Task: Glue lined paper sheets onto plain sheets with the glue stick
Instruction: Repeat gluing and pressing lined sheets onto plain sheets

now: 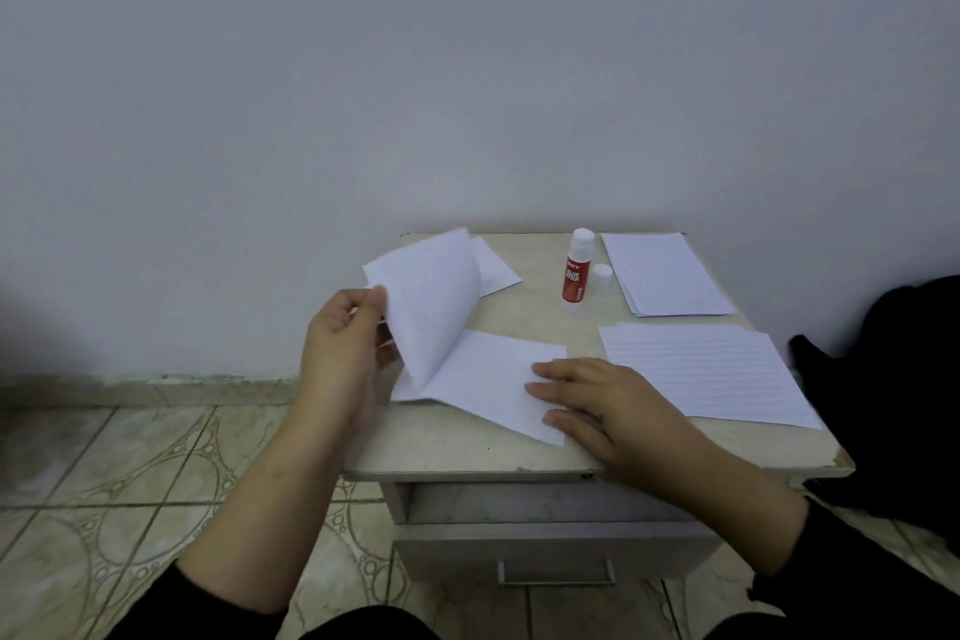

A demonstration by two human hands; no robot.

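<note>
Clearly light and floppy: lined sheet [431,307] curling up off plain sheet [493,385] mid-table, pinched at its edge by left hand [345,343], probably thumb-and-fingers; right hand [587,400] flat, pressing plain sheet's right end.

Left hand [345,343] raised, thumb and fingers pinched together, knuckles toward the camera; right hand [597,400] lies flat beside it, fingers straight, pointing left

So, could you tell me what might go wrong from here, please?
1. The left hand holds the lined sheet curled up; it might come down crooked or creased on the plain sheet that the right hand presses flat.
2. The glue stick stands uncapped, its cap beside it, so it could dry or get knocked over.
</note>
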